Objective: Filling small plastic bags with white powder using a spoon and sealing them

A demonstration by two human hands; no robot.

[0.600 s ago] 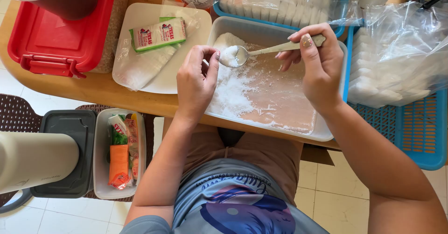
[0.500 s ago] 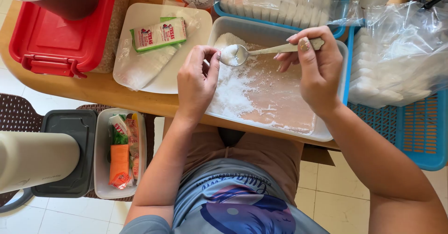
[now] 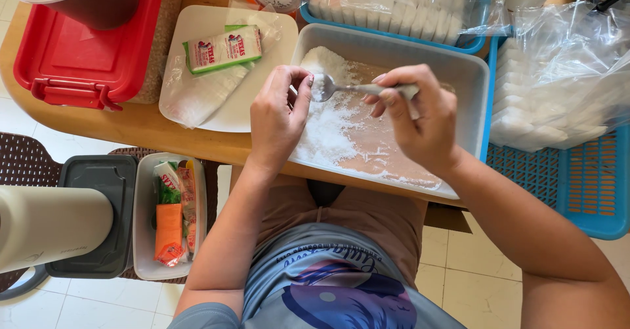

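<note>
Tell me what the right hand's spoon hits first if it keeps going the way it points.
The right hand aims the spoon leftward; its bowl already sits at the left hand fingertips, so those come first. Depth is unclear: it may pass above them.

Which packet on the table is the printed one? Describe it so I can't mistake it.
Start at the red lidded box at the table's left end. Right of it sits a white tray, left of the grey tub of white powder. The printed packet lies on that tray: green-edged with red print, unlike the clear bags beneath it.

Grey printed shirt [image 3: 328, 283], tan shorts [image 3: 374, 214], bare forearms
</note>
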